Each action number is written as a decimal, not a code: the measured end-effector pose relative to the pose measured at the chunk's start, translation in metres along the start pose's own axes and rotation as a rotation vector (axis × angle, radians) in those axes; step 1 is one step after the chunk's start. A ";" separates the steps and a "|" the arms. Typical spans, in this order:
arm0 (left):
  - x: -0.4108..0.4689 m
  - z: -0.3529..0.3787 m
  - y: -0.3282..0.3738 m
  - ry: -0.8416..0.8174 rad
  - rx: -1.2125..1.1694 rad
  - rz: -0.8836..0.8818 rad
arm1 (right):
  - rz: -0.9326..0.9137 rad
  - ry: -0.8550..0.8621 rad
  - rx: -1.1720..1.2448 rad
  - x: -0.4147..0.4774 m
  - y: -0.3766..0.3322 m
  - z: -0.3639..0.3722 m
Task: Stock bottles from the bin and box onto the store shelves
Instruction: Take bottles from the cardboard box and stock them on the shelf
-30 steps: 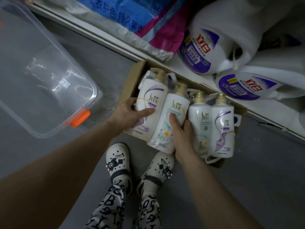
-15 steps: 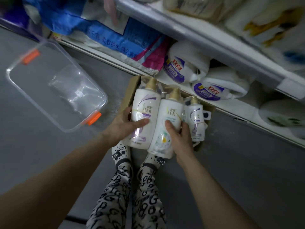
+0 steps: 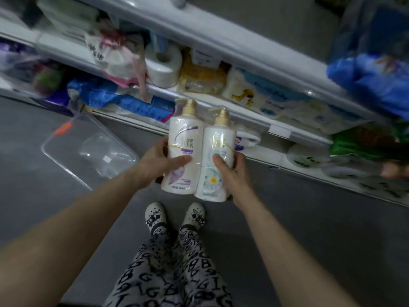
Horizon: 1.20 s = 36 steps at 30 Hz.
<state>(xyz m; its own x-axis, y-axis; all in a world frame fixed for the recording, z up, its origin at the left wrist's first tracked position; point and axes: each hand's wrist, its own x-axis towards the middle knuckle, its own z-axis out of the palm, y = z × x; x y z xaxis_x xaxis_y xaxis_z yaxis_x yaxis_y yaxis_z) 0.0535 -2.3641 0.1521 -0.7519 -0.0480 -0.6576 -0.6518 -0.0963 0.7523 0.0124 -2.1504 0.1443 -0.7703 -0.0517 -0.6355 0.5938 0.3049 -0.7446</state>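
Left hand grips the purple bottle and right hand grips the flowered bottle; both bottles, wrapped together, are held upright before the shelves, with the bin on the floor at left.

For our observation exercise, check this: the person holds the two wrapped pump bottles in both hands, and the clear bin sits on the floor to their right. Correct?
One detail is wrong: the head view shows the clear bin on the floor to their left. The left hand and right hand do hold the wrapped pump bottles.
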 end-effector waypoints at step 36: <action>-0.165 0.057 0.322 -0.088 0.198 0.771 | -0.762 0.333 0.148 -0.181 -0.266 -0.128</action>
<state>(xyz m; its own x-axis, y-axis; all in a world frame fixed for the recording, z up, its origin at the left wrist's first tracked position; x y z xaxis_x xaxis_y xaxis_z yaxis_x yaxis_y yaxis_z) -0.0384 -2.3309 0.5054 -0.9975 0.0505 0.0502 0.0555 0.1102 0.9924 -0.0362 -2.1005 0.4832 -0.9871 0.0972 0.1271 -0.1092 0.1713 -0.9791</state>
